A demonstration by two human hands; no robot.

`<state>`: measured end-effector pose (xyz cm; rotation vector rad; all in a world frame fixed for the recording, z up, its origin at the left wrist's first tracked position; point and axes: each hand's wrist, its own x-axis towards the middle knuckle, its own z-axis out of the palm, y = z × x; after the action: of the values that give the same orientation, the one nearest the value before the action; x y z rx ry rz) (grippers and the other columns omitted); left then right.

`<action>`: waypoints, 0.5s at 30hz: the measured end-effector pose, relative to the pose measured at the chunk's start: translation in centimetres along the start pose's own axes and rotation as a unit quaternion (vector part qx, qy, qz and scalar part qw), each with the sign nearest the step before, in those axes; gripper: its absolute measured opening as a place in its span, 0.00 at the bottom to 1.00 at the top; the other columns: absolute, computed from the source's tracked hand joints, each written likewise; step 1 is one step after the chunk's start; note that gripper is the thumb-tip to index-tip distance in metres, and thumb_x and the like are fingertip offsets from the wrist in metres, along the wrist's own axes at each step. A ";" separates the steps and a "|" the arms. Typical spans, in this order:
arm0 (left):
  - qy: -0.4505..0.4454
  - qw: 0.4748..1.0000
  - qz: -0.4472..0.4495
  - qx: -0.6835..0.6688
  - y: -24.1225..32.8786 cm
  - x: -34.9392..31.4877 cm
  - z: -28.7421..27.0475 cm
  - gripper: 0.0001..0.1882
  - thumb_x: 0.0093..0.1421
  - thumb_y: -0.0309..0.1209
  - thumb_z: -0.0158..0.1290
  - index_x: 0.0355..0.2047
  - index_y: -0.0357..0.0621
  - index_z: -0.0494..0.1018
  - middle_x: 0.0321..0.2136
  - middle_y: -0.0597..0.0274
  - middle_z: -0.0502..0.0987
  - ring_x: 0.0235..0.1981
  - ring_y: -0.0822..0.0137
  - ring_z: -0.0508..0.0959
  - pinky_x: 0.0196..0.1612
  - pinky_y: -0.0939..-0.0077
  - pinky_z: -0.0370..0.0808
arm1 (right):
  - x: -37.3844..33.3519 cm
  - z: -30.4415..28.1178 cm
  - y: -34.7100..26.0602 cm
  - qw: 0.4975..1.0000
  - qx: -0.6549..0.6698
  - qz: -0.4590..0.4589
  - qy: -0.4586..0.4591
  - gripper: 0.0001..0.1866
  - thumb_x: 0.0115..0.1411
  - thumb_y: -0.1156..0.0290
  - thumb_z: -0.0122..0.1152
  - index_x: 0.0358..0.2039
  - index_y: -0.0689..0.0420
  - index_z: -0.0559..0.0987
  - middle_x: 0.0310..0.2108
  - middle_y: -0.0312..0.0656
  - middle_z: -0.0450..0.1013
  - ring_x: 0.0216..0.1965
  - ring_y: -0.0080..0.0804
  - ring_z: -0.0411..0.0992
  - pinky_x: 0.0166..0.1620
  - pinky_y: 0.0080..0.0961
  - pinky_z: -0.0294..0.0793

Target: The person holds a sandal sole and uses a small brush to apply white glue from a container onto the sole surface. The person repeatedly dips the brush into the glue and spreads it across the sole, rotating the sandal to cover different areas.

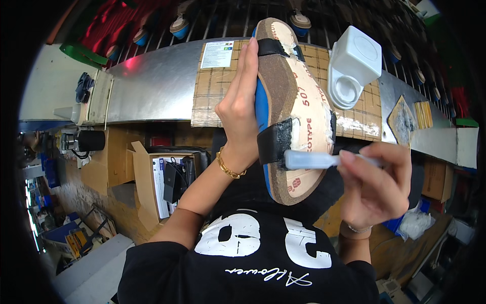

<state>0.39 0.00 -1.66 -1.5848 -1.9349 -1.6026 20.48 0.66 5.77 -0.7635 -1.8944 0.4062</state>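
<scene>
A sandal (pixel 298 126) is held upright on its blue last (pixel 260 104), its bare underside facing me. It has a brown cork edge, a beige insole board with red print, and black straps (pixel 276 143) folded over onto the board. Whitish residue lies along the strap ends. My left hand (pixel 240 104) grips the last from the left side, fingers pointing up along it. Between the thumb and fingers of my right hand (pixel 378 185) is a pale, flat brush-like applicator (pixel 309 159). Its broad end lies over the lower strap's edge; whether it touches cannot be told.
Behind the sandal, a wrapped cardboard piece (pixel 212 93) lies on a metal bench (pixel 147 91). A white plastic container (pixel 357 61) with a round cup stands on it. Beyond runs a rack (pixel 223 23) with several sandals on lasts. An open carton (pixel 147 182) sits lower left.
</scene>
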 end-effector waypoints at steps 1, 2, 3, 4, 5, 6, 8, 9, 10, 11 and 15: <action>-0.001 1.000 -0.011 -0.003 0.1 0.1 0.0 0.44 0.50 0.31 0.67 0.66 0.32 0.62 0.59 0.35 0.71 0.55 0.46 0.78 0.52 0.63 0.79 | -0.4 -0.3 0.0 0.999 -0.014 -0.034 -0.002 0.22 0.31 0.78 0.74 0.31 0.41 0.90 0.30 0.32 0.71 0.28 0.25 0.68 0.37 0.23 0.62; -0.001 1.000 -0.015 -0.005 0.1 0.2 0.0 0.44 0.50 0.31 0.67 0.66 0.32 0.63 0.59 0.36 0.71 0.56 0.46 0.78 0.52 0.64 0.79 | -0.3 -1.0 -0.2 0.997 -0.016 -0.062 -0.047 0.23 0.31 0.78 0.74 0.31 0.40 0.90 0.30 0.31 0.71 0.28 0.24 0.68 0.38 0.25 0.62; -0.001 1.000 -0.020 -0.005 0.1 0.3 0.0 0.43 0.50 0.30 0.67 0.66 0.32 0.63 0.59 0.36 0.72 0.56 0.46 0.78 0.52 0.64 0.79 | 0.0 -1.3 -0.4 0.994 -0.009 -0.076 -0.073 0.23 0.31 0.77 0.73 0.32 0.40 0.90 0.30 0.32 0.71 0.28 0.24 0.68 0.38 0.25 0.62; -0.003 1.000 -0.017 -0.003 -0.1 0.2 0.0 0.43 0.50 0.29 0.66 0.66 0.33 0.63 0.59 0.37 0.72 0.56 0.47 0.77 0.52 0.65 0.79 | 0.0 -1.5 -0.5 0.991 -0.001 -0.089 -0.097 0.23 0.31 0.77 0.73 0.32 0.40 0.90 0.30 0.32 0.72 0.28 0.24 0.68 0.38 0.25 0.62; -0.001 1.000 -0.008 0.006 -0.4 0.2 0.0 0.42 0.51 0.30 0.66 0.66 0.34 0.63 0.55 0.40 0.74 0.52 0.52 0.78 0.49 0.67 0.79 | 0.1 -1.4 -0.4 0.994 0.035 -0.060 -0.087 0.23 0.31 0.76 0.73 0.32 0.40 0.90 0.30 0.32 0.72 0.28 0.24 0.68 0.38 0.25 0.62; 0.002 1.000 0.001 0.015 -0.8 0.1 0.0 0.42 0.51 0.30 0.66 0.66 0.36 0.64 0.52 0.43 0.76 0.48 0.56 0.80 0.46 0.69 0.79 | 0.3 -1.2 -0.1 0.994 0.071 -0.031 -0.076 0.23 0.31 0.76 0.73 0.32 0.40 0.90 0.30 0.32 0.71 0.28 0.23 0.68 0.37 0.25 0.62; 0.004 1.000 0.018 0.022 -1.9 0.0 0.6 0.41 0.53 0.31 0.67 0.66 0.39 0.64 0.41 0.52 0.83 0.36 0.69 0.83 0.38 0.76 0.81 | 0.4 -0.1 0.3 0.998 0.056 0.019 -0.022 0.22 0.32 0.75 0.72 0.32 0.40 0.90 0.30 0.32 0.71 0.28 0.23 0.68 0.36 0.25 0.62; -0.003 1.000 0.018 0.016 -2.3 -0.2 0.8 0.41 0.53 0.31 0.67 0.67 0.40 0.64 0.38 0.55 0.85 0.32 0.74 0.84 0.36 0.78 0.81 | 0.3 -0.3 0.6 0.997 0.052 -0.023 -0.052 0.21 0.32 0.75 0.72 0.32 0.40 0.90 0.29 0.32 0.71 0.28 0.23 0.68 0.36 0.25 0.62; -0.022 1.000 0.002 -0.003 -2.7 -0.3 0.7 0.41 0.53 0.30 0.67 0.67 0.39 0.64 0.38 0.55 0.85 0.33 0.73 0.84 0.37 0.78 0.82 | 0.3 -0.5 0.9 0.993 0.053 -0.068 -0.083 0.21 0.33 0.74 0.71 0.32 0.40 0.90 0.28 0.32 0.71 0.28 0.22 0.69 0.36 0.24 0.62; -0.039 0.999 -0.020 -0.022 -2.7 -0.4 0.5 0.41 0.54 0.30 0.66 0.67 0.40 0.64 0.41 0.53 0.83 0.35 0.70 0.84 0.38 0.77 0.82 | 0.6 -0.8 0.6 0.986 0.079 -0.081 -0.126 0.20 0.34 0.74 0.70 0.31 0.40 0.90 0.27 0.31 0.72 0.28 0.22 0.69 0.36 0.24 0.61; -0.094 0.984 -0.104 -0.106 -2.0 -0.6 0.3 0.38 0.54 0.28 0.62 0.67 0.46 0.66 0.48 0.44 0.80 0.36 0.60 0.85 0.40 0.71 0.80 | 0.8 -0.2 0.8 0.991 0.106 -0.038 -0.075 0.20 0.34 0.74 0.70 0.30 0.40 0.90 0.26 0.30 0.72 0.28 0.22 0.68 0.36 0.23 0.60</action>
<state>-0.84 0.19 -3.40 -1.7184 -2.1521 -1.8564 20.68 1.78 5.91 -0.5296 -1.9737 0.6211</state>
